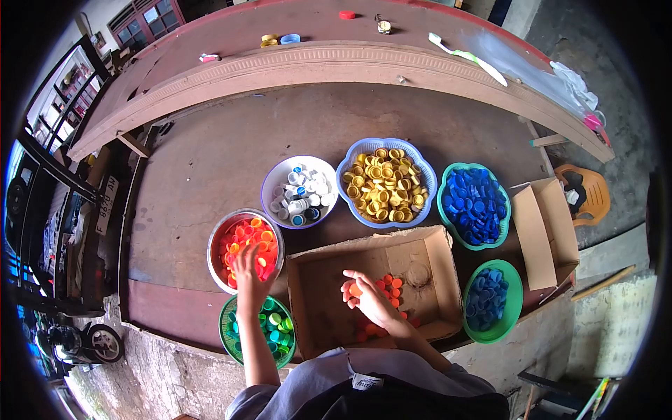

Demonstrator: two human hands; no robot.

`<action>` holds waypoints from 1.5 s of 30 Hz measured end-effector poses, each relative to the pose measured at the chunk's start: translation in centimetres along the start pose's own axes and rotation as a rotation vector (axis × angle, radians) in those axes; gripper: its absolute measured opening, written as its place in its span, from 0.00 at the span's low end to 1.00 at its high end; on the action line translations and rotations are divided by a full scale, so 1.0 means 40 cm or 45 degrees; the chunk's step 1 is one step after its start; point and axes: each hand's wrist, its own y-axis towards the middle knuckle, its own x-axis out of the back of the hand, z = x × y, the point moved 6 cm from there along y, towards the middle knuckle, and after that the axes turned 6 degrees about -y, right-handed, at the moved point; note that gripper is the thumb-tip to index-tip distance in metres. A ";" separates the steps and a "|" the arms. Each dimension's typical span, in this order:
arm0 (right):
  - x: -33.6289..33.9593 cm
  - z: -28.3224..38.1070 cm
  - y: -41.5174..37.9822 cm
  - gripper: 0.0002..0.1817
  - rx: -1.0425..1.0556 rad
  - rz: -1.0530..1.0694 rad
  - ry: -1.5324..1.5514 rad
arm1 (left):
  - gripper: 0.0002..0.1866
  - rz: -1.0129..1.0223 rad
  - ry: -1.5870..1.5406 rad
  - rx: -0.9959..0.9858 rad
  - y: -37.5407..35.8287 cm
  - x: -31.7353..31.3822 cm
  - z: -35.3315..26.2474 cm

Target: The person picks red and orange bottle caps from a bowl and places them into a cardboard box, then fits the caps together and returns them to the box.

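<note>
The metal bowl holds red and orange caps.

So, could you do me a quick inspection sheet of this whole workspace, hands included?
Surface: brown tabletop, scuffed, with a raised shelf behind.
Job's things: orange caps in a cardboard box; more in a metal bowl; white, yellow, blue and green caps sorted into other containers.
Clutter: toothbrush and clear plastic on the shelf; open carton at the right.
Grippers: none, bare hands; left hand at the metal bowl, right hand holding an orange cap above the box.
Cables: nothing seen.
Surroundings: orange chair, motorbike wheel.
</note>
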 end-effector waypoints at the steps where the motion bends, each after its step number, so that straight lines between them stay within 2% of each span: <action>1: 0.001 0.002 0.001 0.24 0.018 -0.012 0.042 | 0.33 0.022 -0.206 -0.028 -0.005 -0.011 -0.036; 2: 0.002 0.005 0.001 0.25 0.034 -0.023 0.084 | 0.31 0.130 -0.348 -0.041 -0.004 -0.012 -0.110; 3: 0.000 0.003 0.000 0.27 0.001 -0.020 0.108 | 0.28 0.236 -0.406 -0.212 -0.010 -0.021 -0.183; 6: -0.014 -0.005 0.000 0.32 -0.063 -0.002 0.197 | 0.23 0.484 -0.625 -0.489 -0.061 -0.082 -0.313; 9: -0.005 -0.023 -0.009 0.34 -0.079 -0.143 0.242 | 0.19 0.491 -0.634 -0.532 -0.090 -0.132 -0.322; 12: 0.004 -0.037 -0.021 0.34 -0.164 -0.092 0.302 | 0.18 0.568 -0.660 -0.506 -0.090 -0.133 -0.317; 15: 0.010 0.001 -0.060 0.30 -0.166 0.005 -0.132 | 0.16 0.447 -0.655 -0.435 -0.065 -0.088 -0.276; 16: 0.044 0.014 -0.079 0.28 -0.083 -0.057 -0.706 | 0.15 0.334 -0.616 -0.367 -0.045 -0.048 -0.257; 17: 0.072 0.010 -0.100 0.28 -0.105 0.000 -1.160 | 0.14 0.203 -0.523 -0.390 -0.031 -0.016 -0.220; 19: 0.144 -0.008 -0.142 0.29 -0.147 0.115 -2.073 | 0.15 0.053 -0.284 -0.132 -0.010 0.018 -0.094; 20: 0.179 -0.037 -0.158 0.27 -0.094 0.154 -2.109 | 0.14 -0.063 -0.215 -0.003 0.000 0.044 -0.046; 22: 0.221 -0.097 -0.179 0.24 0.009 0.242 -2.174 | 0.22 -0.099 -0.088 0.054 0.003 0.059 0.033; 24: 0.215 -0.119 -0.189 0.21 -0.210 0.382 -2.284 | 0.33 -0.052 0.012 0.131 -0.001 0.059 0.063; 25: 0.204 -0.123 -0.189 0.19 -0.319 0.451 -2.335 | 0.34 -0.060 -0.024 0.122 -0.009 0.056 0.063; 26: 0.211 -0.144 -0.188 0.14 -0.360 0.388 -2.279 | 0.34 -0.071 -0.060 0.111 -0.013 0.049 0.058; 31: 0.225 -0.174 -0.174 0.14 -0.406 0.334 -2.215 | 0.31 -0.022 -0.270 -0.014 -0.049 0.006 -0.050; 33: 0.254 -0.205 -0.160 0.14 -0.430 0.316 -2.183 | 0.26 -0.026 -0.363 -0.085 -0.063 -0.008 -0.120; 35: 0.292 -0.232 -0.148 0.14 -0.470 0.302 -2.132 | 0.23 0.053 -0.516 -0.201 -0.074 -0.031 -0.193; 38: 0.262 -0.185 -0.137 0.10 -0.505 0.335 -2.126 | 0.21 0.311 -0.602 -0.290 -0.105 -0.089 -0.275; 41: 0.217 -0.101 -0.132 0.06 -0.155 0.431 -2.044 | 0.21 0.585 -0.688 -0.365 -0.161 -0.175 -0.310; 44: 0.141 0.016 -0.137 0.07 0.092 0.090 -1.353 | 0.21 0.783 -0.897 -0.327 -0.203 -0.205 -0.346; 45: 0.153 -0.008 -0.133 0.04 0.012 0.166 -1.211 | 0.20 0.805 -0.958 -0.312 -0.209 -0.209 -0.351</action>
